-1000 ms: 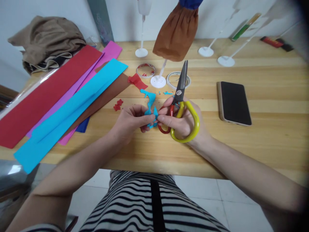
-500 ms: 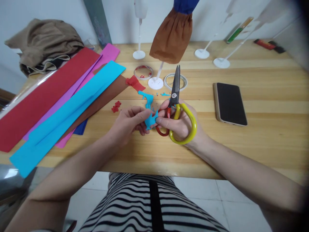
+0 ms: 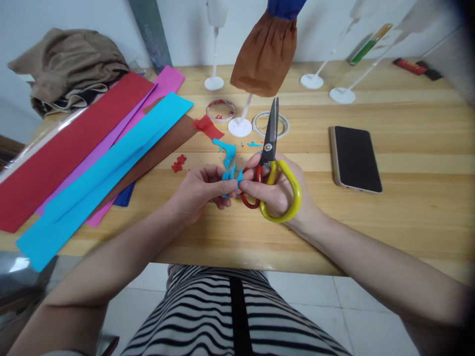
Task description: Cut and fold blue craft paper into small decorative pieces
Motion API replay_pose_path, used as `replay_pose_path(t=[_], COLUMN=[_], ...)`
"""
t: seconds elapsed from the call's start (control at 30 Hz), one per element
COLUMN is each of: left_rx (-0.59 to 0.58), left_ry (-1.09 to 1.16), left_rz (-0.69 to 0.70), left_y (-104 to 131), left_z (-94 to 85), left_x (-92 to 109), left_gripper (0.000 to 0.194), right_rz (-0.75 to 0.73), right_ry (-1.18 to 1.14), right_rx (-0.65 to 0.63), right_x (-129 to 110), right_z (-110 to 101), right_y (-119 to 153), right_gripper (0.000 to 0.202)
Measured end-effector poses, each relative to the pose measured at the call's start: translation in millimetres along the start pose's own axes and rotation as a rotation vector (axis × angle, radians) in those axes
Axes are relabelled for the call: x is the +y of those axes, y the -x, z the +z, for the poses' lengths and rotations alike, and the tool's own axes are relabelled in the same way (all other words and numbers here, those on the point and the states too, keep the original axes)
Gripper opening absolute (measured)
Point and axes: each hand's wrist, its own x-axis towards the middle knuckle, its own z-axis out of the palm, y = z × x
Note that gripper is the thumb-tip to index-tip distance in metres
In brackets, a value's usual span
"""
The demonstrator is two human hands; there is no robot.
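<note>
Between the fingertips of both hands is a small cut piece of blue paper (image 3: 230, 174). My left hand (image 3: 202, 190) pinches it from the left, thumb on top. My right hand (image 3: 284, 188) grips its right edge with thumb and finger and also holds scissors (image 3: 270, 141) with one yellow and one red handle, blades closed and pointing away. Just beyond the fingers, a blue paper scrap (image 3: 227, 149) lies on the table with smaller blue bits. Small red cut shapes (image 3: 179, 163) and a red scrap (image 3: 208, 127) lie to the left.
Long paper strips, blue (image 3: 111, 178) and red (image 3: 74, 153) among them, cover the left side. A brown paper skirt (image 3: 265, 57) hangs on a white stand (image 3: 240, 127). Tape rolls (image 3: 284, 126) sit beside its base. A black phone-like device (image 3: 356, 159) lies right. Brown cloth (image 3: 74, 59) is back left.
The blue piece has been folded or turned between the fingers, and less of its flat face shows. My left thumb has shifted slightly down and right over it.
</note>
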Motion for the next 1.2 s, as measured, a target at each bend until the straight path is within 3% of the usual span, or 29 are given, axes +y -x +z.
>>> replay_pose_path(t=[0.27,0.43,0.57,0.73,0.87,1.2], left_rx=[0.014,0.006,0.0,0.041,0.05,0.086], left_ry=[0.096,0.136,0.146,0.165,0.172,0.197], left_rz=[0.009,0.041,0.061,0.065,0.034,0.022], left_y=[-1,-2,-2,-1,-2,-2], left_z=[-1.8,-7.0,-8.0,-5.9,-6.1,-3.5], left_x=[4,8,10,13,13,14], left_gripper=[0.041,0.039,0.042,0.043,0.042,0.038], right_rz=[0.001,0.069,0.147,0.039,-0.11,-0.179], right_ry=[-0.03,-0.082,0.065,0.238,0.32,0.343], right_rx=[-0.085,-0.272,-0.351,-0.332,-0.353,-0.366], right_x=[9,9,-2,-11,-5,2], right_z=[-4,-6,-8,-10,-13,-13], right_y=[-1,2,11,17,14,12], right_gripper=[0.047,0.059,0.064,0.065,0.057,0.052])
